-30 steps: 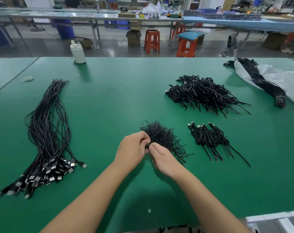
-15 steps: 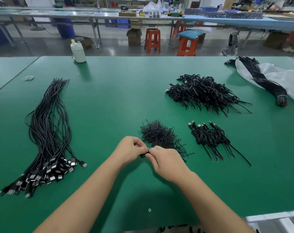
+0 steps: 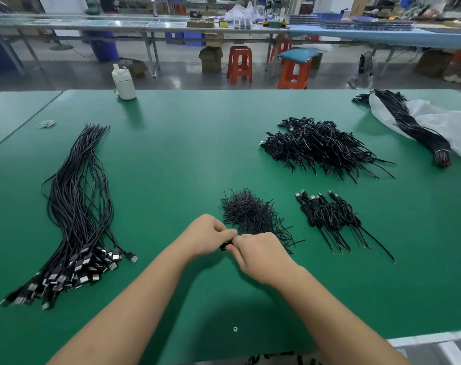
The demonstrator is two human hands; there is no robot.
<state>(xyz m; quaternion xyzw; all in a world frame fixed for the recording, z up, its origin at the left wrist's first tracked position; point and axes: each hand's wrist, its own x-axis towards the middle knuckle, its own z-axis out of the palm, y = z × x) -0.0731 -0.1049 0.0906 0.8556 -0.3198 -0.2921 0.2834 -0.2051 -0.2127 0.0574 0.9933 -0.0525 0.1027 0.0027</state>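
Observation:
My left hand and my right hand meet at the middle of the green table. Between their fingertips they pinch a small black piece, mostly hidden by the fingers; I cannot tell exactly what it is. Just beyond my hands lies a heap of short black ties. To its right sits a small row of coiled black cables with plugs at the far end.
A long bundle of straight USB cables stretches along the left. A big pile of coiled cables lies at back right, another bundle on a white bag. A white bottle stands at the far edge.
Both hands have drawn back from the heap of ties toward me, still joined on the small black piece.

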